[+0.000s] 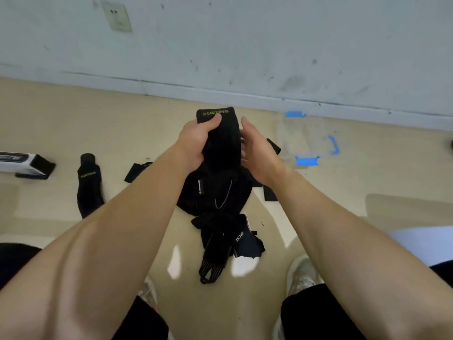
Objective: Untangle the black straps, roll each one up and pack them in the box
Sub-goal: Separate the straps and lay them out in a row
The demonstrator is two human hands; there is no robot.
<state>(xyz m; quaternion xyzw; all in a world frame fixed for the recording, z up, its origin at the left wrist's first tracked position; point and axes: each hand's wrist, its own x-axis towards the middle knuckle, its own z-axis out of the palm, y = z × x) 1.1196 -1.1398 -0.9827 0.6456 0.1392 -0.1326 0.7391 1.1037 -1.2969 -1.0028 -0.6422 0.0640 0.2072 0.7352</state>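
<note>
Black strap [220,133] w/ yellow lettering is held up in both hands above the floor [98,119].

The strap is gripped by the left hand [196,141], fingers wrapped round its left edge, thumb pressed on top just below the lettering. Its right edge is held by the right hand [257,155]: fingers curled in vs. the fabric, thumb kept straight. The strap's lower end runs down into a tangle [215,192] of more black straps, piled btwn the forearms & trailing toward the near side. A clear box [301,133] w/ blue clips is set on the floor to the right, far side, close to the wall [245,45], apart from the hands. A second strap [88,185] is laid out flat at left; a short piece [137,170] is seen btwn it & the left forearm.
</note>
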